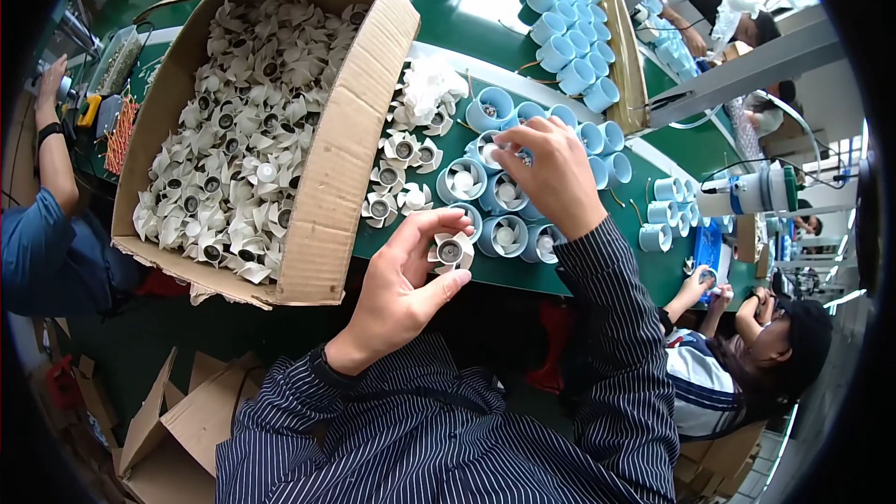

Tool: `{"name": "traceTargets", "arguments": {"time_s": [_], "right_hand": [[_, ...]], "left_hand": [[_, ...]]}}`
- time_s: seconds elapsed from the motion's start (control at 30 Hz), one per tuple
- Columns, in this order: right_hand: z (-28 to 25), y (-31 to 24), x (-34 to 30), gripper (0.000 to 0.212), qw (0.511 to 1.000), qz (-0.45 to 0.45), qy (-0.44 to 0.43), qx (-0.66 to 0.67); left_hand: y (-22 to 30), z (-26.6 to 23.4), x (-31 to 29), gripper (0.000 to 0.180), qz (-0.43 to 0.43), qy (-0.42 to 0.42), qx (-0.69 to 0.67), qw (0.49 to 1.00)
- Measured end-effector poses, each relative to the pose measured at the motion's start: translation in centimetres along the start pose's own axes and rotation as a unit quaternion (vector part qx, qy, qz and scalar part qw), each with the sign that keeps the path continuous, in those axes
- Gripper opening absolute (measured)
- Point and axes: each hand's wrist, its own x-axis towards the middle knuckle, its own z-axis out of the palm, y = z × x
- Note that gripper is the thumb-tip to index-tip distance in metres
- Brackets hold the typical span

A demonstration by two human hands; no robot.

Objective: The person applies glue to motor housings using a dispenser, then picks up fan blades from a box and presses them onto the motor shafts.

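Note:
My left hand (385,297) holds a small off-white fan impeller (451,250) between thumb and fingers, its round hub facing up. My right hand (558,168) reaches over a cluster of light-blue plastic cups (461,194). Its thumb and fingertips are pinched together at the rim of one cup; whatever is between them is too hidden to make out. Several nearer cups have white fan impellers (507,235) seated inside. One cup (490,109) farther back shows metallic parts instead. Loose impellers (401,149) lie on the green table (364,245) between the cups and a cardboard box.
The open cardboard box (322,154), heaped with impellers, stands at left. More blue cups (557,53) fill the far right beside a cardboard strip (623,65). A grey metal post (747,70) crosses there. Co-workers sit at right (709,373) and left (47,243).

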Motion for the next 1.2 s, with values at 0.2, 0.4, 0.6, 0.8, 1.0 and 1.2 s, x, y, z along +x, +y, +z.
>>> {"name": "traceTargets", "arguments": {"time_s": [0.2,0.4,0.6,0.8,1.0,1.2], "right_hand": [[-3.4,-5.4,-4.1,0.021,0.975,-0.024,-0.061,0.214],[-3.1,-5.6,-6.1,0.019,0.982,-0.132,0.009,0.135],[-3.6,0.9,-3.8,0.009,0.975,0.162,0.065,0.136],[-0.5,5.2,-2.9,0.012,0.987,0.138,0.029,0.081],[-1.1,3.4,-2.1,0.012,0.985,0.143,0.034,0.085],[-0.2,4.1,-2.2,0.012,0.995,0.084,0.001,-0.048]], "left_hand": [[-0.1,0.5,-0.1,0.053,0.019,0.032,-0.067,0.997],[-0.8,1.6,0.1,0.051,-0.016,0.04,-0.123,0.991],[-0.9,0.4,-0.7,0.038,-0.045,0.007,0.022,0.999],[-2.9,-0.8,-0.9,0.024,-0.053,0.037,0.148,0.987],[-4.0,-1.5,-0.7,0.019,0.011,0.042,0.282,0.958],[-3.7,-0.8,-0.5,0.02,0.014,0.024,0.317,0.948]]}}
